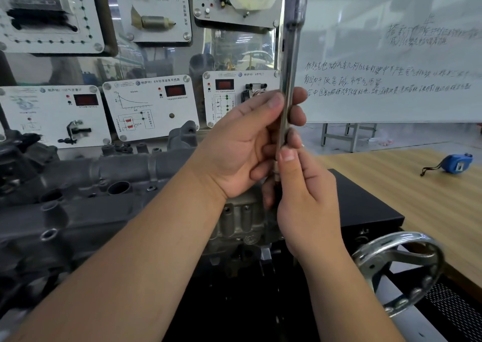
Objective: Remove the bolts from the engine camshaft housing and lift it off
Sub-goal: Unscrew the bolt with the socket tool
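Note:
A long steel socket wrench (292, 62) stands nearly upright in the middle of the view, its socket end at the top. My left hand (245, 148) grips its shaft with the thumb on the near side and the fingers wrapped behind. Just below, my right hand (302, 193) pinches the lower part of the shaft between thumb and fingers. The tool's bottom end is hidden behind my right hand, above the right end of the grey camshaft housing (240, 219). The dark engine (86, 200) stretches to the left. No bolt head is plainly visible under the tool.
A chrome handwheel (399, 266) of the engine stand sits at lower right. A wooden table (417, 200) to the right carries a blue tape measure (455, 162). A whiteboard (391, 54) and sensor training panels (151, 106) stand behind the engine.

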`<action>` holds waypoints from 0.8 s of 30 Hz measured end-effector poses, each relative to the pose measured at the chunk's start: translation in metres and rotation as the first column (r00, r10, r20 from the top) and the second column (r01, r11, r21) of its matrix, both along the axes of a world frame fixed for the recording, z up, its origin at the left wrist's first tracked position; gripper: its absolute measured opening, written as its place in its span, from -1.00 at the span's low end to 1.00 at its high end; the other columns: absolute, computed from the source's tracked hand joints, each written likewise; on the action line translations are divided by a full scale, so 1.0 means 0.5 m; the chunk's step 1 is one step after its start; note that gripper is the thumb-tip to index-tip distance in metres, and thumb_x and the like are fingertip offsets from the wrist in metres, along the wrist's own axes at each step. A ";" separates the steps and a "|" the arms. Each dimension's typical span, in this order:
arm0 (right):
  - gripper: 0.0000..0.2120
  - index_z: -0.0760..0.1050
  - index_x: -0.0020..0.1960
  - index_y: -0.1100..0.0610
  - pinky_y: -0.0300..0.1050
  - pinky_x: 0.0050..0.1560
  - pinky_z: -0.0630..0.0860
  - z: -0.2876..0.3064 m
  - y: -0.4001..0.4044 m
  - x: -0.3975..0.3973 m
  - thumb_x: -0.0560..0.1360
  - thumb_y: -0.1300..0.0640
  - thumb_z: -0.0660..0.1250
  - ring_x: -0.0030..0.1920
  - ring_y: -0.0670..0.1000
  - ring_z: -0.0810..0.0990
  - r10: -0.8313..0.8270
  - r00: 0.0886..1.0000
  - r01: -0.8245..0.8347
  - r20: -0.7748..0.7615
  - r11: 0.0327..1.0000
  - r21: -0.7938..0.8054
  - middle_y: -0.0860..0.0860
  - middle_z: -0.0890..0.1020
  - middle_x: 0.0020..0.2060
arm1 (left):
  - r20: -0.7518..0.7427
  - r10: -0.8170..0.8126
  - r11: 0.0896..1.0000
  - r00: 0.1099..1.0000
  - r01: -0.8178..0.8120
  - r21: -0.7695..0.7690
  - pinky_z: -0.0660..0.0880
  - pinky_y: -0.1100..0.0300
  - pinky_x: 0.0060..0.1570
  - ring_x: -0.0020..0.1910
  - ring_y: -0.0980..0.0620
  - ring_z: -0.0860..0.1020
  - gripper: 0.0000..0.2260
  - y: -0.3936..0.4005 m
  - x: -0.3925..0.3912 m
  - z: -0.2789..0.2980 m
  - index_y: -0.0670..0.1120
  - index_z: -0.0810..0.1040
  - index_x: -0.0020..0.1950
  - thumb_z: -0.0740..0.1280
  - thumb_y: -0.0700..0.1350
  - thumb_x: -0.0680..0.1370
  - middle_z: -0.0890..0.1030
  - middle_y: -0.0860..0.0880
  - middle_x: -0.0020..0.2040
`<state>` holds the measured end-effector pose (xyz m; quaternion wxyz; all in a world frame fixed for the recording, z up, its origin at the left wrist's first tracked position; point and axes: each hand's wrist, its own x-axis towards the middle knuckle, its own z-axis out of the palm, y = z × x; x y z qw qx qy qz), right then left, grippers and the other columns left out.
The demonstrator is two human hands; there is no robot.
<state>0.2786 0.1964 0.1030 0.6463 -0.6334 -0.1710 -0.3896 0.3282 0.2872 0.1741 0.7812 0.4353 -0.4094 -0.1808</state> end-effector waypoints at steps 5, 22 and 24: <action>-0.75 0.52 0.09 0.02 -0.23 -0.47 0.37 -0.003 0.005 0.005 0.54 -0.12 0.27 -0.49 -0.08 0.43 0.053 0.998 -0.055 0.027 0.996 0.070 0.02 0.57 -0.35 | -0.015 0.074 0.997 0.997 -0.074 -0.020 0.33 0.27 -0.36 -0.36 0.10 0.59 -0.95 -0.003 0.007 -0.004 -0.07 0.54 -0.05 0.28 -0.14 0.54 0.64 0.03 -0.27; -0.96 0.51 -0.04 -0.17 -0.19 -0.42 0.44 -0.001 0.001 0.004 0.54 -0.08 0.30 -0.49 -0.04 0.51 0.045 0.997 -0.047 0.060 0.998 0.040 -0.04 0.60 -0.31 | -0.001 0.094 0.995 0.996 -0.094 0.008 0.36 0.23 -0.31 -0.36 0.09 0.58 -0.77 -0.002 0.001 -0.003 -0.07 0.45 -0.08 0.46 -0.29 0.46 0.62 0.04 -0.32; -0.90 0.53 -0.07 -0.10 -0.14 -0.39 0.46 -0.001 -0.002 0.003 0.55 -0.08 0.28 -0.47 0.00 0.54 0.019 0.998 -0.021 0.054 0.999 0.035 0.02 0.61 -0.31 | 0.026 0.122 0.992 0.992 -0.122 0.010 0.31 0.30 -0.51 -0.36 0.09 0.58 -0.71 -0.004 0.002 -0.003 -0.07 0.42 -0.09 0.52 -0.26 0.43 0.62 0.05 -0.33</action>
